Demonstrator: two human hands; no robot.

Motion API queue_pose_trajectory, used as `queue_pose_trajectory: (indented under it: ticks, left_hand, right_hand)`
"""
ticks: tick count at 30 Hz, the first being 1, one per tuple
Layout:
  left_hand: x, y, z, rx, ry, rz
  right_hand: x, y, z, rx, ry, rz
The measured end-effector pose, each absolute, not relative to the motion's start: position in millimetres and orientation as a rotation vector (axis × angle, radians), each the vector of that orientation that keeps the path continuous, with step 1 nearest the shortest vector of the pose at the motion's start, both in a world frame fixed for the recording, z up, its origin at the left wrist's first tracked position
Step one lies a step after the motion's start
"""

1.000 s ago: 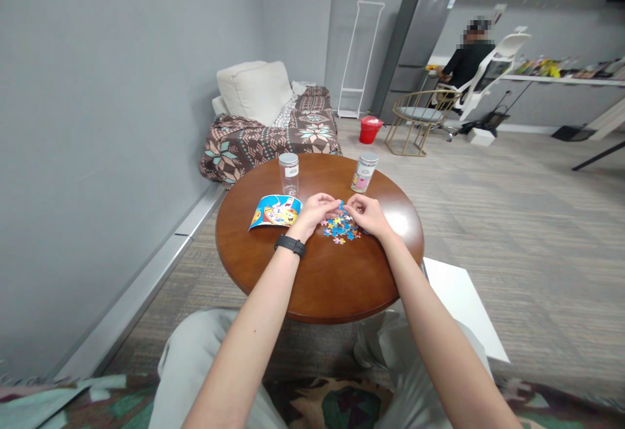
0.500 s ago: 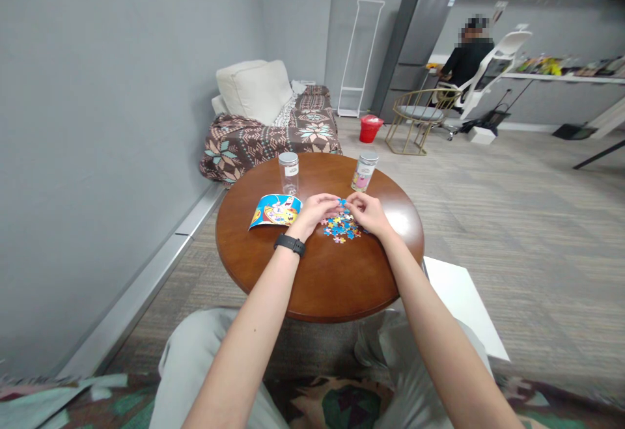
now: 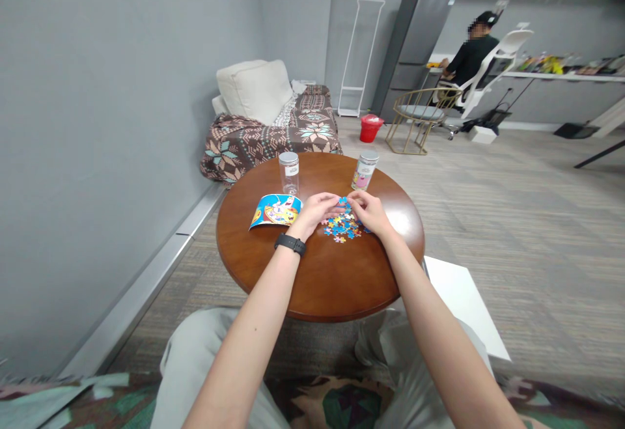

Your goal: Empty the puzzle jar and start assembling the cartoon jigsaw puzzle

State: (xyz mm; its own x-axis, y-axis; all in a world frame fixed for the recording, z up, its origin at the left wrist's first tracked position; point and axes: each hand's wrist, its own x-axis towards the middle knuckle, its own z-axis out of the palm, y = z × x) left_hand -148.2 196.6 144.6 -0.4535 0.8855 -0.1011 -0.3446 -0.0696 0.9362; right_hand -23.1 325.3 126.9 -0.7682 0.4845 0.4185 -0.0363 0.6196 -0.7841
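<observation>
A small heap of coloured puzzle pieces lies on the round wooden table. Over the heap's far edge, my left hand and my right hand meet fingertip to fingertip. Both pinch blue puzzle pieces between them. A black band sits on my left wrist. A colourful picture card lies flat just left of my left hand.
Beyond the card stands a clear jar, and a second jar with a pink label is behind my right hand. A white board leans by the table's right side. A sofa, a red bucket, a gold chair and a seated person are farther back.
My right hand has shifted slightly left and forward over the heap, and the blue pieces between my fingers sit closer together. The seated person at the back has turned.
</observation>
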Motion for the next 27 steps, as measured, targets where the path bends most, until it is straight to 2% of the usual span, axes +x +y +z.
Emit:
queue_pose_trajectory:
  ticks: [27]
  left_hand:
    - [-147.9, 196.4, 143.7, 0.692, 1.322, 1.666]
  right_hand:
    - [-24.3, 325.4, 125.2, -0.405, -2.216, 1.103]
